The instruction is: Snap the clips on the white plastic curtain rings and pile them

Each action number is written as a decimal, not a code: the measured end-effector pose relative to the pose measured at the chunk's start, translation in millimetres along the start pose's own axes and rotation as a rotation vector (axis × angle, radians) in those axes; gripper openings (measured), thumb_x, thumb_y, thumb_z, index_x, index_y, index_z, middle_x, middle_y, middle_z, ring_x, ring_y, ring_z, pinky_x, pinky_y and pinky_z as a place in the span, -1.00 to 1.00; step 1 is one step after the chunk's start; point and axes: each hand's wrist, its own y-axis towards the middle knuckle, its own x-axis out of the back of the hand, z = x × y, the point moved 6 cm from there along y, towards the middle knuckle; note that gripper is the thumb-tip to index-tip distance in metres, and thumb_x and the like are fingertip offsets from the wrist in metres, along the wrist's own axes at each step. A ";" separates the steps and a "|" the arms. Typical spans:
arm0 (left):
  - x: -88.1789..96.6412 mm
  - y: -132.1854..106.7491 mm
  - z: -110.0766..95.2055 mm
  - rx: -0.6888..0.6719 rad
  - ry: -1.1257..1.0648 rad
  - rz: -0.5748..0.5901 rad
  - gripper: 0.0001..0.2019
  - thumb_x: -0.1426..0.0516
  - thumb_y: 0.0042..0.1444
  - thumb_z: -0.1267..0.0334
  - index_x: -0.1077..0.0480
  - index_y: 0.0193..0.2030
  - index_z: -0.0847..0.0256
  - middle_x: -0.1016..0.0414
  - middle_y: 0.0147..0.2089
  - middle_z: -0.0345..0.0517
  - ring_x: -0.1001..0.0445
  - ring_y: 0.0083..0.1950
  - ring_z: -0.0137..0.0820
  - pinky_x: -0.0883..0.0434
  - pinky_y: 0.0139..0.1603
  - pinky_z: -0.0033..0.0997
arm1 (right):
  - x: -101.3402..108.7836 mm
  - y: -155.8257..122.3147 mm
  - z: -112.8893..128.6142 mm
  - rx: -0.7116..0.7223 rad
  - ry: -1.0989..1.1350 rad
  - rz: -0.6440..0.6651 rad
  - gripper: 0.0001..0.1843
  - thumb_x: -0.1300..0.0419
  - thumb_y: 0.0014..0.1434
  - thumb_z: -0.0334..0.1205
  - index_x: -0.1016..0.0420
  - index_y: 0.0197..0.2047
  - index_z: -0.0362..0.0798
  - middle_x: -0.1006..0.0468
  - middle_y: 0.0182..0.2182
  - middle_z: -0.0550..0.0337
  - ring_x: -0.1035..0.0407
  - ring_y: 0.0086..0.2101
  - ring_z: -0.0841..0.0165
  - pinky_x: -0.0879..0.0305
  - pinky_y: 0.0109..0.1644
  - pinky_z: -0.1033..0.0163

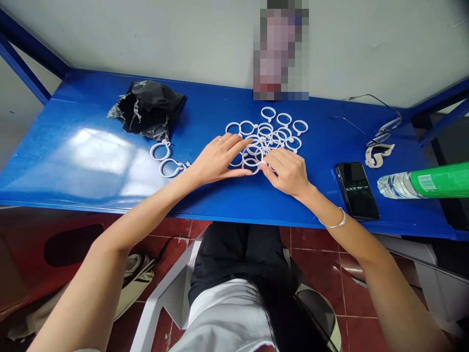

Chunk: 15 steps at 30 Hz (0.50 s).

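Several white plastic curtain rings [268, 113], each with a small eyelet, lie in an overlapping cluster on the blue table. At the cluster's left side, my left hand [222, 157] reaches over the rings with fingers stretched and thumb apart. My right hand [287, 168] is at the near right of the cluster, its fingers curled and thumb and forefinger pinched at the edge of a white curtain ring [252, 150]. Both hands cover part of the cluster. Left of my left wrist lie more curtain rings [160, 151], one partly hidden by the wrist.
An open black plastic bag [157, 105] sits at the back left of the table [205, 205]. To the right are a phone [357, 190], eyeglasses [384, 129], a white strap-like item [379, 155] and a green-labelled bottle [421, 181] lying down. A wall borders the back.
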 end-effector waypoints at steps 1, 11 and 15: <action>2.9 0.2 5.8 0.020 0.038 -0.014 -0.39 -0.03 0.18 -0.31 -0.46 -0.02 0.23 -0.51 -0.09 0.09 -0.46 -0.10 -0.19 -0.39 -0.11 -0.24 | 1.0 0.2 -3.5 -0.034 -0.032 -0.016 -0.65 0.00 0.40 -0.17 -0.48 -0.35 -0.08 -0.56 -0.43 0.12 -0.39 -0.39 0.32 -0.21 -0.35 0.23; 76.8 -52.1 101.3 0.579 0.374 -0.225 -0.34 -0.14 0.02 -0.35 -0.09 -0.73 0.17 0.17 -0.67 -0.22 -0.18 -0.46 -0.33 -0.06 -0.28 -0.26 | -0.2 -4.7 -28.3 -0.279 -0.168 -0.043 -0.58 0.02 0.40 -0.10 -0.50 -0.37 -0.08 -0.56 -0.42 0.07 -0.36 -0.37 0.27 -0.12 -0.38 0.19; 78.5 -85.6 132.5 0.697 0.368 -0.051 -0.29 -0.24 -0.21 -0.39 -0.01 -0.79 0.17 0.16 -0.73 -0.18 -0.14 -0.51 -0.36 -0.02 -0.30 -0.26 | 0.9 -4.1 -27.4 -0.289 -0.156 -0.046 -0.60 0.01 0.39 -0.12 -0.49 -0.39 -0.08 -0.55 -0.44 0.07 -0.35 -0.37 0.27 -0.11 -0.37 0.19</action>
